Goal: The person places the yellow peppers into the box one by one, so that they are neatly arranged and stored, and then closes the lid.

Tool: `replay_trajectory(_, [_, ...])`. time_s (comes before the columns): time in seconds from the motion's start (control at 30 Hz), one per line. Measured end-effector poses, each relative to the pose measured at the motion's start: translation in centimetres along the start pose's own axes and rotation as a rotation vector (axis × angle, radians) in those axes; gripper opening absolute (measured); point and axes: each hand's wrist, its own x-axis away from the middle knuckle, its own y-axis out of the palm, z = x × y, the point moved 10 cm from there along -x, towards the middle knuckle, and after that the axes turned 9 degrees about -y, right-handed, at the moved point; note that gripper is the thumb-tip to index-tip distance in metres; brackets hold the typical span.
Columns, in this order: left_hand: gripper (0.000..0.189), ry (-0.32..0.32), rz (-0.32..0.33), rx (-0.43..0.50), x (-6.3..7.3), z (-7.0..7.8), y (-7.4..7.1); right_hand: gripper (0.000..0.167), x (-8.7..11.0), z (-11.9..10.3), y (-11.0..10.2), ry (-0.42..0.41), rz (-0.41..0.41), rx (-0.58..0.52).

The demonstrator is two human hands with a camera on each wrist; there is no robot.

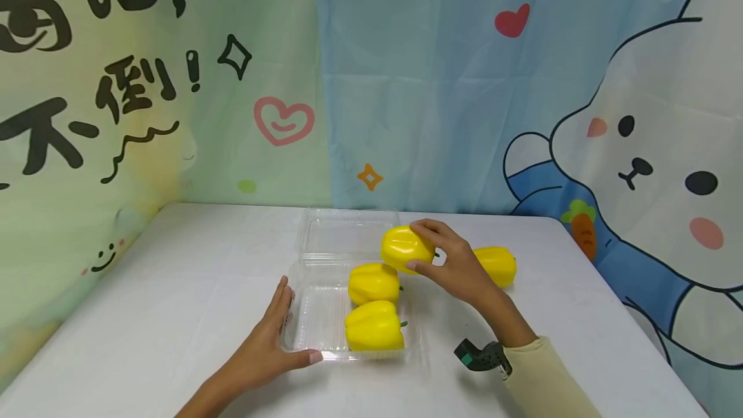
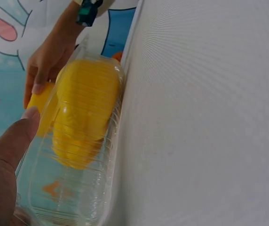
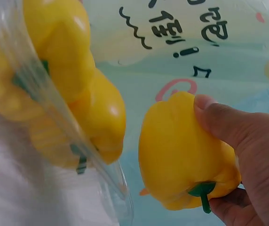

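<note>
My right hand (image 1: 453, 263) pinches a yellow bell pepper (image 1: 406, 248) between thumb and fingers, raised near the back right of a clear plastic clamshell box (image 1: 316, 321). In the right wrist view the held pepper (image 3: 186, 155) shows its green stem, apart from the box wall. Two more yellow bell peppers, a rear one (image 1: 373, 284) and a front one (image 1: 376, 326), lie in the right side of the box's base. With fingers and thumb extended, my left hand (image 1: 264, 347) touches the box at its left side and front edge.
Another yellow bell pepper (image 1: 496, 265) lies on the white table (image 1: 191, 289) to the right, partly behind my right hand. The box's clear lid (image 1: 348, 234) lies folded back. A printed curtain (image 1: 418, 115) hangs behind the table. A dark device (image 1: 482, 355) is strapped at my right wrist.
</note>
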Motion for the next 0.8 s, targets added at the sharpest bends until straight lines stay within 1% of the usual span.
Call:
replay_trajectory(0.13, [0.127,0.006,0.002,-0.003,0.1,-0.1,0.0,0.063,-0.2,-0.9,0.3,-0.038,0.005,-0.017])
replay_trajectory(0.33, [0.127,0.039,0.015,-0.001,0.1,0.1,-0.1,0.064,-0.2,-1.2,0.6,-0.028,-0.006,-0.009])
replay_trajectory(0.63, [0.128,0.033,0.02,0.009,0.1,0.1,-0.1,0.065,-0.2,-1.6,1.1,-0.017,-0.016,-0.015])
replay_trajectory(0.8, [0.127,0.022,0.012,0.017,0.1,0.1,-0.1,0.063,-0.3,-1.6,1.4,-0.015,-0.016,-0.023])
